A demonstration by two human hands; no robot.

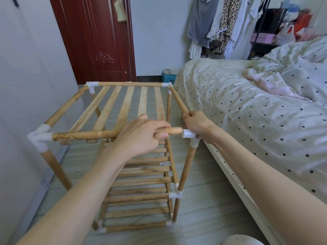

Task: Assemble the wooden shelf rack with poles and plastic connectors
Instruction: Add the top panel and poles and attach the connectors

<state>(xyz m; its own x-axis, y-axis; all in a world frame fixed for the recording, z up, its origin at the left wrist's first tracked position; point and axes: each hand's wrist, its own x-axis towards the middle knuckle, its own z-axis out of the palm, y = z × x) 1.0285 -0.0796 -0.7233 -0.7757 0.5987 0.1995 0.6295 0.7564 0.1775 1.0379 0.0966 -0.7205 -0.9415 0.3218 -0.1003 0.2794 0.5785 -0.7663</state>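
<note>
Bedroom floor (203,200); slatted pale-wood rack (123,103); left hand (141,137) grip around loose front pole (88,135); right hand (196,124) on corner connector (190,136).

rack (141,183): pale wood, slatted tiers, upright on the floor
front pole (85,135): horizontal at the top front edge, left end seated in a white corner connector (39,137), right end free
right connector (190,136): white plastic, atop the front right upright, its socket just beside the free pole end, not joined

Both forearms bare, reaching toward 12 o'clock. Left hand (141,135) palm-down, fingers curled in a grip. Right hand (196,125) at its 3 o'clock, fist closed, knuckles up.
</note>
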